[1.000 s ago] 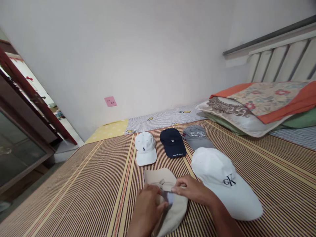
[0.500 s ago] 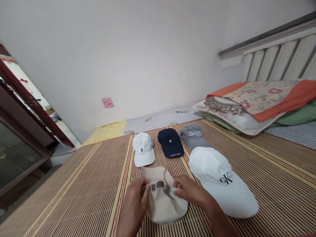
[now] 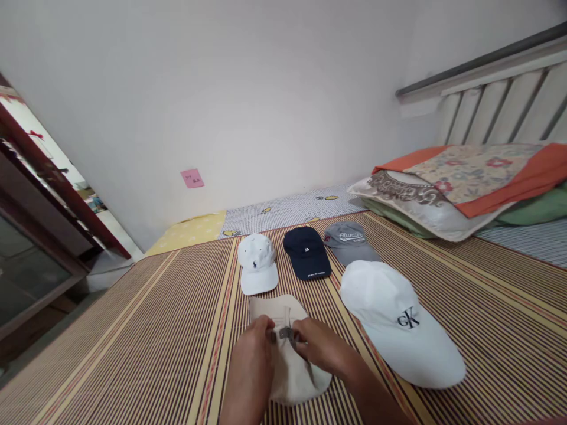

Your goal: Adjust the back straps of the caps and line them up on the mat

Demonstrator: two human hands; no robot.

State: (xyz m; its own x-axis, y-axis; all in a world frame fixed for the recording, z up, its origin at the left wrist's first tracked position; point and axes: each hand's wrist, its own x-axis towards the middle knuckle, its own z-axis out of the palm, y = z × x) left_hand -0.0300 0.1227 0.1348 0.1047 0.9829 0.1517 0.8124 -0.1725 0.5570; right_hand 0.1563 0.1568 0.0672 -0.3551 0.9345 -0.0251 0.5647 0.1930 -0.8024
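Observation:
A beige cap (image 3: pixel 292 375) lies on the striped mat (image 3: pixel 146 336) right in front of me, its back strap facing up. My left hand (image 3: pixel 253 357) closes its fingers on the left side of the strap. On the other side, my right hand (image 3: pixel 319 345) pinches the strap close to its dark metal buckle (image 3: pixel 286 333). The fingertips partly cover the strap. Just beyond the cap's brim sits a white cap with a small dark logo (image 3: pixel 258 265). To the right of my right hand rests a larger white cap with black letters (image 3: pixel 398 327).
Farther back lie a navy cap (image 3: pixel 306 254) and a grey cap (image 3: pixel 352 243), side by side. Pillows with an orange and floral cover (image 3: pixel 473 177) are stacked at the right by the radiator (image 3: pixel 500 106). A pink note (image 3: pixel 192 178) is stuck on the wall.
My two hands have come closer together along the cap's strap, the right one moving left to the buckle. The beige cap's sides have drawn in slightly. The other caps have stayed in place.

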